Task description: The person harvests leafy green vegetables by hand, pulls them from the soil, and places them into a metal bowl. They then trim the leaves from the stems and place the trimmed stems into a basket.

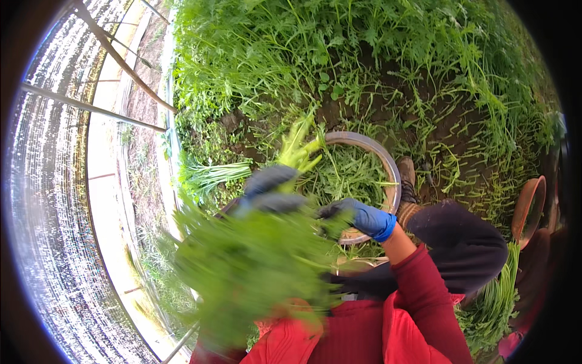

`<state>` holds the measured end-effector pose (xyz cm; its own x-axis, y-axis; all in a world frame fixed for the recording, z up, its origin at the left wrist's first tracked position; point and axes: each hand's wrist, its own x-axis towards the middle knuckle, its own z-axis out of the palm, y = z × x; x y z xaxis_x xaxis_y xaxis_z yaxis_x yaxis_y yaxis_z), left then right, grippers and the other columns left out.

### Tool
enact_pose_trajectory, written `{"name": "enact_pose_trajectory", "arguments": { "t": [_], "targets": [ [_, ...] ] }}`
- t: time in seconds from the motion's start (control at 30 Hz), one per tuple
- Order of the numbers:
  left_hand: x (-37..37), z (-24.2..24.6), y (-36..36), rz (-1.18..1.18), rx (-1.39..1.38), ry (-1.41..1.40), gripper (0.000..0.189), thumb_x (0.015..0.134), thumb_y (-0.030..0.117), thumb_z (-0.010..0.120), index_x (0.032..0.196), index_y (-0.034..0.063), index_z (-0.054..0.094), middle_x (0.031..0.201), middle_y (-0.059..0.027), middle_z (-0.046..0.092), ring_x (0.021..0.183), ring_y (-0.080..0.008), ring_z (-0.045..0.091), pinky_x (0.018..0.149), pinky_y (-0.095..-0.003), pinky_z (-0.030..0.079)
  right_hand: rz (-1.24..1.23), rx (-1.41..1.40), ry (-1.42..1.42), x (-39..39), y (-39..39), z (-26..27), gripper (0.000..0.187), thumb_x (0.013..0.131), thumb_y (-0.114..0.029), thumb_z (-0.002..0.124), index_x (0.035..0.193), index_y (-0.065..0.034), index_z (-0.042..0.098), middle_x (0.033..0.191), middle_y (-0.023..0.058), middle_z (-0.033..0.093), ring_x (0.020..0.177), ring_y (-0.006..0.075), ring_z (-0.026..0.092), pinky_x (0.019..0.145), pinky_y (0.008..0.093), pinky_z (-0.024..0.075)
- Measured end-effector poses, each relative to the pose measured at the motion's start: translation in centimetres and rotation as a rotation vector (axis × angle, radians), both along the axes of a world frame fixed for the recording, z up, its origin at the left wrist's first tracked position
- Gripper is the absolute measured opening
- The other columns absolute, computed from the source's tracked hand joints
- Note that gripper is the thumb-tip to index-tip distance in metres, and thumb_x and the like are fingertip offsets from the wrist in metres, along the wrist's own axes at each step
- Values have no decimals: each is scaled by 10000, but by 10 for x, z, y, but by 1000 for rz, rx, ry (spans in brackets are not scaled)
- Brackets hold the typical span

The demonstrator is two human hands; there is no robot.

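Observation:
A large bunch of feathery leafy greens (pixel 259 259), blurred by motion, is gripped in my left hand (pixel 269 181), which wears a dark-palmed blue glove. Its pale cut stems (pixel 298 150) point away from me and its leaves spread toward my lap. Close to the right side of this bunch is my right hand (pixel 363 218), gloved the same way. Its fingertips are partly lost among blurred leaves, so I cannot tell whether they pinch anything. Beyond both hands, a round basin (pixel 395 175) holds loose leaves and stems (pixel 350 175).
A bundle of cut greens (pixel 223 173) lies on the ground at left. Standing greens (pixel 318 45) fill the far side, with cut stubble (pixel 473 182) at right. My boot (pixel 406 170) is beside the basin. Another bundle (pixel 493 305) and a reddish tub (pixel 529 209) are at right. Poles (pixel 95 107) slant at left.

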<state>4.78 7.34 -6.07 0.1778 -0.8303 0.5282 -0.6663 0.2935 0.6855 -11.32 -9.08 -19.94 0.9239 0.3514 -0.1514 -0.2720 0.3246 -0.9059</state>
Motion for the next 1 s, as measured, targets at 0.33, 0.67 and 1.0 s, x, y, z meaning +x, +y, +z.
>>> {"name": "enact_pose_trajectory", "arguments": {
  "t": [0.33, 0.67, 1.0],
  "targets": [
    [-100, -42, 12, 162, 537, -830, 523, 844, 285, 550, 1348, 409, 490, 1400, 32, 441, 1322, -245, 354, 1098, -489, 225, -159, 316, 285, 12, -16, 37, 368, 894, -137, 609, 1233, -5, 551, 1148, 79, 620, 988, 150, 604, 850, 284, 494],
    [-30, -9, 51, 594, 178, 432, 650, 850, 214, 674, 1421, 76, 396, 1358, -113, 499, 1283, -271, 444, 1082, -393, 329, -231, -89, 334, 1, -42, 78, 386, 745, -14, 756, 1109, 20, 631, 985, 79, 688, 818, 144, 647, 755, 290, 533],
    [-9, -32, 3, -176, 185, 1609, 765, 885, 606, 520, 1451, 118, 355, 1453, -110, 399, 1324, -253, 396, 1064, -405, 401, 195, -73, 260, -33, -74, 101, 463, 740, 10, 784, 1170, 8, 612, 955, 38, 683, 798, 95, 617, 698, 268, 526]
  ]
}}
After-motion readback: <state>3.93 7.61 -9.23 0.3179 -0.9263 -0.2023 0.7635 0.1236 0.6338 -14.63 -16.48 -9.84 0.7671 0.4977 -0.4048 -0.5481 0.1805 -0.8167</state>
